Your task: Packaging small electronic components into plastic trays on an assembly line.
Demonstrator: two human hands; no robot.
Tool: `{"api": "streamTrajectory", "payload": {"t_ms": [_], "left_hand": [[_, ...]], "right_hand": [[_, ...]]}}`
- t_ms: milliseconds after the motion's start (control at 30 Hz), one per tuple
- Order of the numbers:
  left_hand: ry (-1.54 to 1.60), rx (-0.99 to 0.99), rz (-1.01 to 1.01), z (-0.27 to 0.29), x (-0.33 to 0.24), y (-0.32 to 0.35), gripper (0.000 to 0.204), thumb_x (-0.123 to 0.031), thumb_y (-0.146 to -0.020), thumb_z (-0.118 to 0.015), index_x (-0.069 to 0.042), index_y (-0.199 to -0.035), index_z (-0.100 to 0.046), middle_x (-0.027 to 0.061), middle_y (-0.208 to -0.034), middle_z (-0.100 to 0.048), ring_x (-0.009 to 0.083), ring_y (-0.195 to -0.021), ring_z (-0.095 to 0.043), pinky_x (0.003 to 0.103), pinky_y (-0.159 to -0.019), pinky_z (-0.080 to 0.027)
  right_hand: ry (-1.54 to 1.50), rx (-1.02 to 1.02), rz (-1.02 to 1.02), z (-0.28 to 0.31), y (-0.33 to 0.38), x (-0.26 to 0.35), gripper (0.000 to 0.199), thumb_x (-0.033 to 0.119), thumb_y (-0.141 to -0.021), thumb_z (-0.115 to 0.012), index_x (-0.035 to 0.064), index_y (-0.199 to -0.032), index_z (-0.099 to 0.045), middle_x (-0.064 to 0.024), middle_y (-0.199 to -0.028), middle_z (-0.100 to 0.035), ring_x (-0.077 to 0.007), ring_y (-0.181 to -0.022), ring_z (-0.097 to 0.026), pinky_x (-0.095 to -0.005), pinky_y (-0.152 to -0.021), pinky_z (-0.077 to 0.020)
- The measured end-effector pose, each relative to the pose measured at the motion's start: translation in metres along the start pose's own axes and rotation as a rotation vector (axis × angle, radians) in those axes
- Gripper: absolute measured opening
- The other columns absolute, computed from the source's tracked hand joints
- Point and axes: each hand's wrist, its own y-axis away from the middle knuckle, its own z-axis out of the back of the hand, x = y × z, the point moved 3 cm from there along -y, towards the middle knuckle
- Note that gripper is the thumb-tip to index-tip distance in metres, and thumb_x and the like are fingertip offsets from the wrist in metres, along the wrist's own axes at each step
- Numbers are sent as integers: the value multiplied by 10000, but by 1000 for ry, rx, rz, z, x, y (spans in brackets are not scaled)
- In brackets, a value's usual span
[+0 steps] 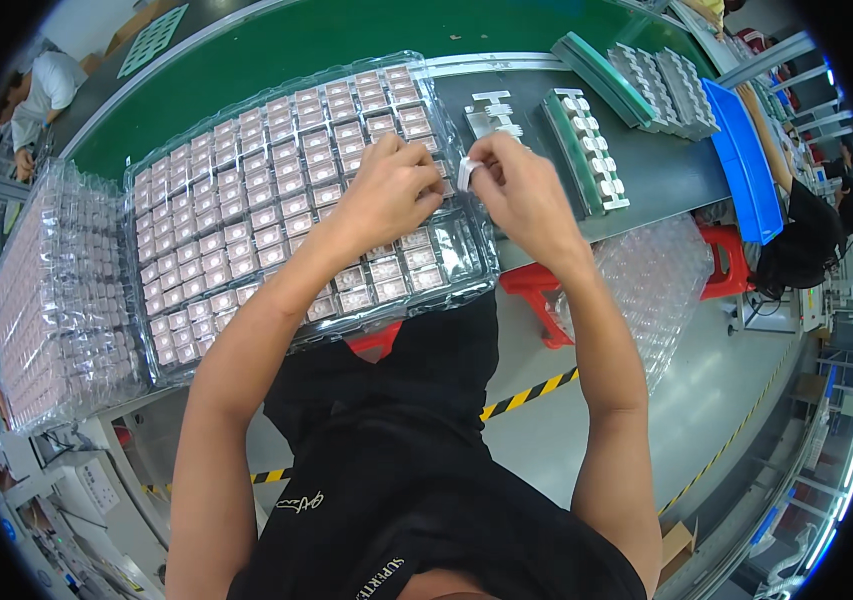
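A clear plastic tray (453, 240) full of small pinkish-brown square parts lies in front of me, tilted on the bench. My left hand (386, 198) is over its right side, fingers bent together in a pinch; what they hold, if anything, is hidden. Just right of it, at the tray's edge, my right hand (521, 192) pinches a small white block (466, 174) between thumb and forefinger. Beyond the right hand stand a metal fixture (494, 115) with a toothed edge and a green-sided fixture (586, 150) carrying a row of white pieces.
At left rises a stack of filled clear trays (66, 300). Several green and grey fixtures (636, 85) and a blue bin (746, 160) are at far right. Empty clear trays (646, 280) rest on a red stool (724, 262). A co-worker (51, 85) is at far left.
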Motion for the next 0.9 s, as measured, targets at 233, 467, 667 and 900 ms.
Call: {"api": "streamTrajectory", "payload": {"t_ms": [233,467,667,900], "left_hand": [[-145,-105,62,8,-1,-3,135,-112,-799,-667,-99,-854,-789,80,-1007,-616,312,-1011,-501,437,-897,-432],[-97,-132,179,42,20,3,229,-51,-869,-560,-98,-982,-754,92,-1038,-609,302,-1001,-486,410,-923,-426],[-38,-132,166,32,16,-3,223,-48,-875,-559,-81,-982,-752,82,-991,-617,289,-987,-488,389,-914,-435],[37,-15,64,14,-10,-14,167,-137,-871,-627,-61,-935,-761,90,-960,-663,288,-951,-511,396,-885,-449]], "right_hand": [[204,71,352,-31,2,0,181,-30,-837,-606,61,-976,-678,-100,-925,-648,-308,-882,-612,-413,-798,-518],[350,213,370,-40,1,-2,196,-13,-800,-613,84,-948,-697,-63,-941,-662,-267,-907,-616,-400,-841,-478],[417,141,327,-34,3,2,187,0,-833,-588,84,-974,-678,-77,-905,-678,-278,-930,-625,-404,-864,-436],[66,-258,-241,58,21,-30,145,100,-911,-656,-1,-1013,-679,-140,-876,-716,-242,-811,-696,-348,-764,-533]]}}
